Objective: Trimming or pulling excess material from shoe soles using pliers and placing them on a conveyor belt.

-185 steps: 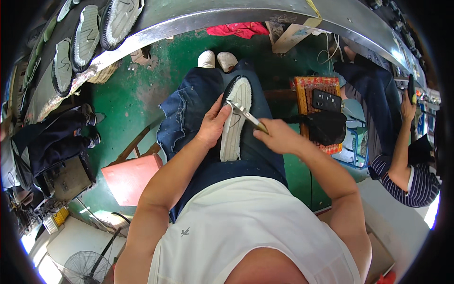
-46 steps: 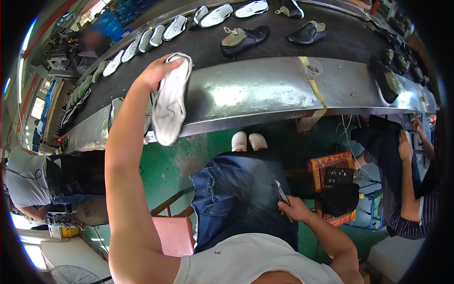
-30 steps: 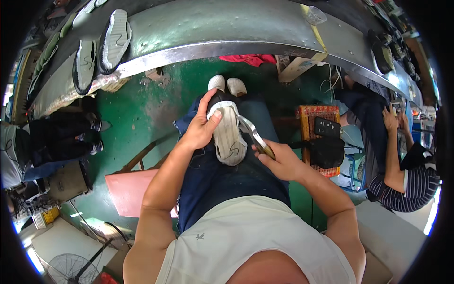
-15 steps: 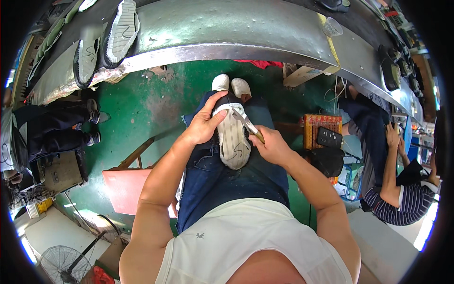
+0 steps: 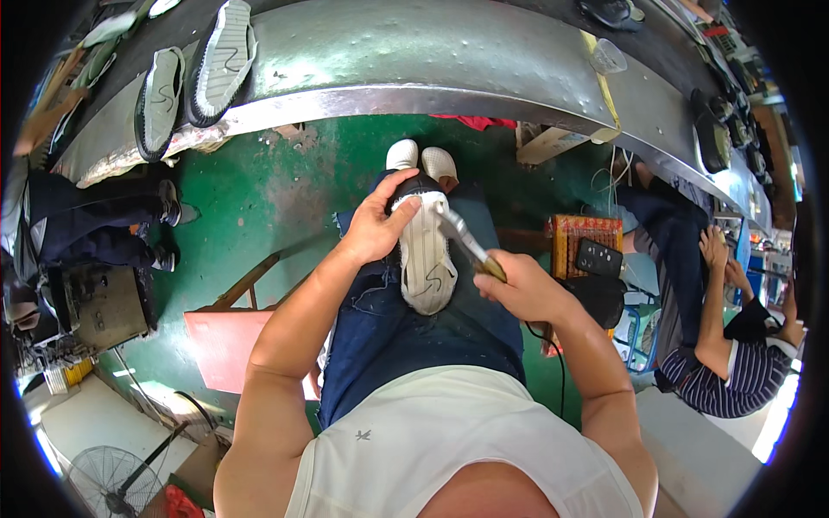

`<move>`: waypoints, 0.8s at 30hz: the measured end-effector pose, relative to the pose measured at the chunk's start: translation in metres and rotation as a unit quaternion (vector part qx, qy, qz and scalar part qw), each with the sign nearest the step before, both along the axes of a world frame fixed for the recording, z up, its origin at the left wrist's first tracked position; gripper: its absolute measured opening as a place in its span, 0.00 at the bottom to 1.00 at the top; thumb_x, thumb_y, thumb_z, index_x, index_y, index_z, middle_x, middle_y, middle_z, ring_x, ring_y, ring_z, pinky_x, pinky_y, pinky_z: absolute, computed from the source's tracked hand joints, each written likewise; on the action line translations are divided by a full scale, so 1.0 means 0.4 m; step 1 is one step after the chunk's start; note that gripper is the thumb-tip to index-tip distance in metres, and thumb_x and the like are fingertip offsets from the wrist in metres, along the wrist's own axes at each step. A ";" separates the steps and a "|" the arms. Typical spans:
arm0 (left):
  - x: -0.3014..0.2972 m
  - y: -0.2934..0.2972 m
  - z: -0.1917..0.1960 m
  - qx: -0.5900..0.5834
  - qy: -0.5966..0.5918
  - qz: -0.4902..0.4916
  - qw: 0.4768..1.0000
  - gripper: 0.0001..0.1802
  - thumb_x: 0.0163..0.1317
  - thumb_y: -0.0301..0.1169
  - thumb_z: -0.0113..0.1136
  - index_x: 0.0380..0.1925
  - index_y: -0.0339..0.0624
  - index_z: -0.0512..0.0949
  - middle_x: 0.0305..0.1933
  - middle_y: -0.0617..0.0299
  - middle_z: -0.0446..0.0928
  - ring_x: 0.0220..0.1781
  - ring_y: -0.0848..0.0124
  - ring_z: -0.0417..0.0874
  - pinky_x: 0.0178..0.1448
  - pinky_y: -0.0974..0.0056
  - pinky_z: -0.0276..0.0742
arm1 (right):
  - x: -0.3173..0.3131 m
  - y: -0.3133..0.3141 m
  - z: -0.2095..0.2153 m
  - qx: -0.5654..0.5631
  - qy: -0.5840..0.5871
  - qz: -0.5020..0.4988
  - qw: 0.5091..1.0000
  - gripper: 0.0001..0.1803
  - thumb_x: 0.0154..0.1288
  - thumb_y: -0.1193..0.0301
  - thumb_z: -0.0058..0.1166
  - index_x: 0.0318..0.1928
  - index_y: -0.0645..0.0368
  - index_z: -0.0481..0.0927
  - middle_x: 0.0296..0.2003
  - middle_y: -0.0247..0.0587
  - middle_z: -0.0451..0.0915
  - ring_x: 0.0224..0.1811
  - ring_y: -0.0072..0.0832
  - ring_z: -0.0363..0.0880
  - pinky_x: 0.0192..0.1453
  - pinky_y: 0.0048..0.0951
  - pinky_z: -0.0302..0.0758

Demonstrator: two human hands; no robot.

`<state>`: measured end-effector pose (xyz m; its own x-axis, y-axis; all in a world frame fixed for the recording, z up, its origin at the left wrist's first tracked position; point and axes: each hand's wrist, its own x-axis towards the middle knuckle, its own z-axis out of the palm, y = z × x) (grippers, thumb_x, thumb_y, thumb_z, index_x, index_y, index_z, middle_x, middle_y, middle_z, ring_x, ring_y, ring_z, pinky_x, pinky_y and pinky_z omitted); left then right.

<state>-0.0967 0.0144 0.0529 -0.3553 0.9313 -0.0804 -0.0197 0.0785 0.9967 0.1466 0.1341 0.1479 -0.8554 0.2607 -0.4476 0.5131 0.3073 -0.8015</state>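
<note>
Head view: you had the white shoe (image 5: 427, 259) sole-up on your lap, left hand (image 5: 373, 230) clamped around its toe end, right hand (image 5: 518, 289) clenched on a metal tool (image 5: 462, 240) whose tip sat at the sole edge. Looked like mid-trim along the rim. Next move likely needed a steady grip and slow rotation. More soles (image 5: 192, 73) lay on the bench (image 5: 449, 52).
</note>
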 end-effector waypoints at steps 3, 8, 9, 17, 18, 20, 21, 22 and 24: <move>-0.003 -0.004 0.017 -0.015 0.021 -0.037 0.999 0.31 0.70 0.28 0.61 0.72 0.48 0.66 0.65 0.54 0.74 0.66 0.67 0.74 0.71 0.63 0.67 | -0.022 -0.051 -0.053 0.046 0.146 -0.123 0.980 0.15 0.75 0.63 0.53 0.47 0.66 0.75 0.34 0.56 0.82 0.38 0.51 0.83 0.46 0.43 0.77; -0.076 -0.001 0.031 -0.035 -0.042 -0.151 0.987 0.45 0.58 0.16 0.53 0.78 0.49 0.57 0.71 0.53 0.70 0.70 0.65 0.71 0.74 0.64 0.63 | -0.042 -0.030 -0.134 0.101 0.085 -0.141 0.981 0.19 0.67 0.60 0.64 0.44 0.64 0.75 0.29 0.44 0.79 0.34 0.37 0.81 0.42 0.38 0.77; -0.078 0.001 0.020 -0.024 -0.056 -0.184 0.981 0.50 0.54 0.14 0.50 0.80 0.49 0.54 0.72 0.54 0.68 0.71 0.65 0.70 0.75 0.64 0.62 | -0.023 -0.042 -0.152 0.086 0.113 -0.189 0.972 0.23 0.62 0.58 0.70 0.43 0.62 0.75 0.29 0.41 0.79 0.33 0.31 0.80 0.40 0.36 0.77; 0.063 -0.008 0.028 -0.113 0.221 0.039 0.968 0.41 0.71 0.43 0.60 0.72 0.26 0.58 0.59 0.32 0.78 0.63 0.45 0.81 0.66 0.57 0.75 | -0.139 0.024 -0.256 0.081 0.132 -0.269 0.951 0.22 0.70 0.58 0.61 0.48 0.66 0.78 0.39 0.51 0.85 0.41 0.40 0.85 0.48 0.38 0.78; 0.060 -0.019 0.022 -0.101 0.222 0.032 0.969 0.39 0.72 0.43 0.58 0.72 0.25 0.59 0.59 0.30 0.78 0.62 0.44 0.81 0.65 0.56 0.75 | -0.126 0.033 -0.263 0.047 0.166 -0.260 0.950 0.20 0.71 0.59 0.60 0.48 0.66 0.78 0.37 0.47 0.84 0.39 0.35 0.83 0.47 0.36 0.78; 0.034 -0.040 0.013 -0.063 0.199 -0.013 0.978 0.36 0.75 0.42 0.53 0.72 0.25 0.59 0.59 0.30 0.77 0.64 0.43 0.80 0.66 0.56 0.75 | -0.102 0.050 -0.277 0.014 0.199 -0.241 0.950 0.16 0.72 0.63 0.58 0.48 0.64 0.78 0.34 0.37 0.80 0.37 0.24 0.76 0.45 0.31 0.76; 0.017 -0.047 -0.007 -0.044 0.206 -0.024 0.977 0.36 0.75 0.41 0.53 0.72 0.26 0.59 0.60 0.32 0.77 0.65 0.44 0.79 0.67 0.56 0.74 | -0.097 0.051 -0.282 0.011 0.196 -0.241 0.951 0.16 0.72 0.63 0.58 0.48 0.64 0.78 0.34 0.37 0.80 0.37 0.24 0.76 0.45 0.31 0.76; 0.002 -0.049 -0.003 -0.046 0.214 -0.042 0.975 0.35 0.75 0.40 0.52 0.72 0.26 0.59 0.61 0.32 0.77 0.65 0.45 0.79 0.68 0.57 0.73 | -0.090 0.050 -0.287 0.016 0.166 -0.232 0.958 0.16 0.71 0.63 0.59 0.48 0.64 0.77 0.34 0.39 0.81 0.38 0.26 0.77 0.46 0.32 0.76; -0.006 -0.054 0.017 -0.056 0.210 -0.062 0.974 0.38 0.72 0.42 0.56 0.72 0.26 0.59 0.61 0.33 0.77 0.64 0.46 0.80 0.68 0.57 0.73 | -0.078 0.022 -0.281 0.064 0.122 -0.225 0.965 0.19 0.66 0.64 0.61 0.50 0.65 0.76 0.37 0.49 0.82 0.41 0.37 0.82 0.49 0.38 0.77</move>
<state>-0.0990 -0.0070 0.0595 -0.2639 0.9629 -0.0563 0.4055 0.1637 0.8993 0.1154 0.1428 0.0356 -0.7192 0.6691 -0.1873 0.4185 0.2019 -0.8855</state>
